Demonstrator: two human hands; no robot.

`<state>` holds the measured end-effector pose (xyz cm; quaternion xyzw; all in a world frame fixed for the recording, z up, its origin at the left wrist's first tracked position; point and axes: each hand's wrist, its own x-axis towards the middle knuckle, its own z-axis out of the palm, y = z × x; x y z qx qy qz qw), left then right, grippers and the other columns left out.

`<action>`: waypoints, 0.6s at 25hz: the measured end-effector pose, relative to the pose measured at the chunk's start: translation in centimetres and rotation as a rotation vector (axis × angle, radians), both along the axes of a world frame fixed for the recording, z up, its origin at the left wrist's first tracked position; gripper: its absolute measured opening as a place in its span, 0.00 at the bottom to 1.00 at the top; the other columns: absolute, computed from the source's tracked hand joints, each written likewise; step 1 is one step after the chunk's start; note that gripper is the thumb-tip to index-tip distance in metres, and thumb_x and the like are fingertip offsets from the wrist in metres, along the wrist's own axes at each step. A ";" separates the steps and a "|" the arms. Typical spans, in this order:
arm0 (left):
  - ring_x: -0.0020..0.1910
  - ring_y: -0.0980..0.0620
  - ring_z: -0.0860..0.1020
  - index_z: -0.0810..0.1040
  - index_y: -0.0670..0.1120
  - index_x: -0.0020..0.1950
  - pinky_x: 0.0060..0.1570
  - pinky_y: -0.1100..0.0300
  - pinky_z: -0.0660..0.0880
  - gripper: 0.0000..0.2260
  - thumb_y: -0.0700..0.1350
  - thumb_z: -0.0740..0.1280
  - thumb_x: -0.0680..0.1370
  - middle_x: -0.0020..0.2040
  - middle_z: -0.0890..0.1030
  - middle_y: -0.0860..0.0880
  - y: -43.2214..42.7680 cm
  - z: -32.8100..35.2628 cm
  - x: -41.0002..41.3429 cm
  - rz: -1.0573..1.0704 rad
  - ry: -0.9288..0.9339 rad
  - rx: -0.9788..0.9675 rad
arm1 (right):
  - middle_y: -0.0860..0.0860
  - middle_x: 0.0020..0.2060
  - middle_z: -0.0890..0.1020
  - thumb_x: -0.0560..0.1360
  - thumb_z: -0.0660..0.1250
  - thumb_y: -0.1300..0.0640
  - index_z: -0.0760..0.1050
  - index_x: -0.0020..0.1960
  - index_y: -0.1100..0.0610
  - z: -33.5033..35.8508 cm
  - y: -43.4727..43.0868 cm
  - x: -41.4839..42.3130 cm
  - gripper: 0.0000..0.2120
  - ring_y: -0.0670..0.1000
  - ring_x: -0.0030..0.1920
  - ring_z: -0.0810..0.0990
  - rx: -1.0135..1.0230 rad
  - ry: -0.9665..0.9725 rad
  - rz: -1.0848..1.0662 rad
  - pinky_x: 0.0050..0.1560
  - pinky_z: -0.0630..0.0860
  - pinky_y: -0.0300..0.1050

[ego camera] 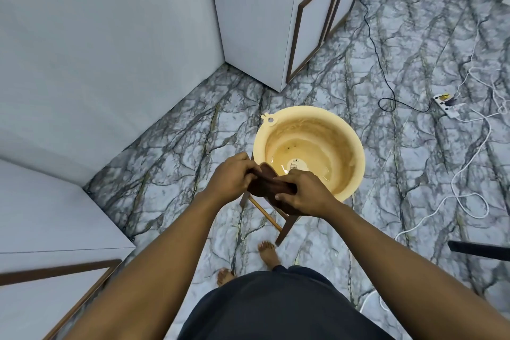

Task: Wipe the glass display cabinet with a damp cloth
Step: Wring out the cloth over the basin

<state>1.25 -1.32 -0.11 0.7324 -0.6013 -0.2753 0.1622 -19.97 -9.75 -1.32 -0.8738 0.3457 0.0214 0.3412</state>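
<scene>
gripping the brown cloth [271, 182] crosswise over the near rim of the basin [311, 110], left hand [231, 176] and right hand [303, 196] face the cabinet [248, 22] beyond it.

Grey veined marble-pattern floor [414, 36]. White power strip [447, 107] lying at right, thin black cable [371, 36] and looping white cords [469, 162] alongside. Brown wooden stool [288, 229] at centre.
</scene>
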 end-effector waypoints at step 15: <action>0.51 0.50 0.81 0.79 0.52 0.51 0.55 0.51 0.76 0.07 0.40 0.66 0.82 0.49 0.83 0.49 2.5 3.0 1.9 0.274 0.418 -0.045 | 0.46 0.39 0.82 0.80 0.71 0.55 0.78 0.45 0.49 5.1 -2.9 2.8 0.05 0.47 0.43 0.80 0.210 -0.106 0.073 0.43 0.72 0.45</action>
